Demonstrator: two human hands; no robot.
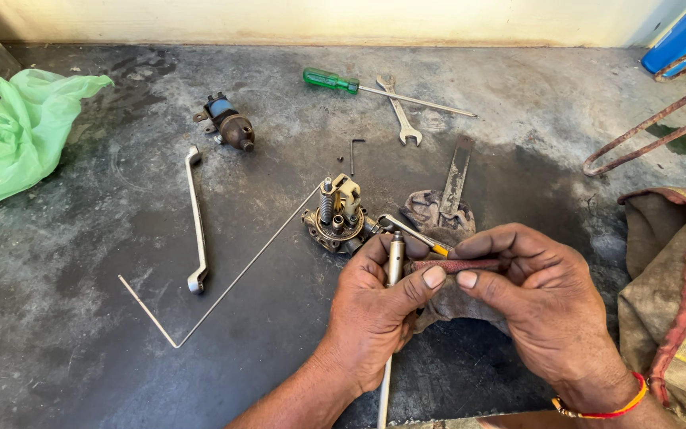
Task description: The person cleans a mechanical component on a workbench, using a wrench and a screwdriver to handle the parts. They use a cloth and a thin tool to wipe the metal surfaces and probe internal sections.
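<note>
My left hand (371,314) grips a thin metal rod with a cylindrical end piece (395,262), held upright; the rod runs down below the hand. My right hand (545,306) pinches a narrow reddish strip (458,264) whose left end lies under my left thumb, next to the cylinder. Just behind the hands a small mechanical assembly with a spring and brass parts (337,218) stands on the dark bench. A grey rag (438,218) lies under and behind my hands, with a small yellow-tipped tool (418,236) across it.
On the bench (121,318) lie a bent flat lever (195,218), a long thin bent wire (224,290), a brown motor-like part (230,127), a green-handled screwdriver (359,86), a spanner (400,111), a hex key (353,151) and a flat blade (457,171). Green plastic bag (17,131) left; sack (672,294) right.
</note>
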